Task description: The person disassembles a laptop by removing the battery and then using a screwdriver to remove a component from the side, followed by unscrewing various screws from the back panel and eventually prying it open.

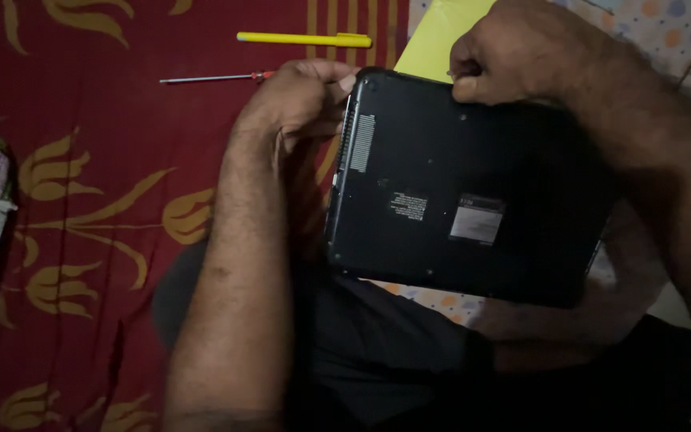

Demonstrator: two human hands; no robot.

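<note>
Both hands, left (301, 100) and right (513, 52), grip upturned black laptop (465, 192).

A yellow pen (304, 38) and a thin screwdriver (216, 78) lie on the red patterned cloth (105, 160), near a yellow paper (437, 40).

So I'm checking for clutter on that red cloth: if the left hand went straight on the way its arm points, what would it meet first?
Probably the thin red-handled screwdriver, lying just beyond the left hand that grips the black laptop's corner. The yellow pen lies further on. Depth is hard to judge.
</note>
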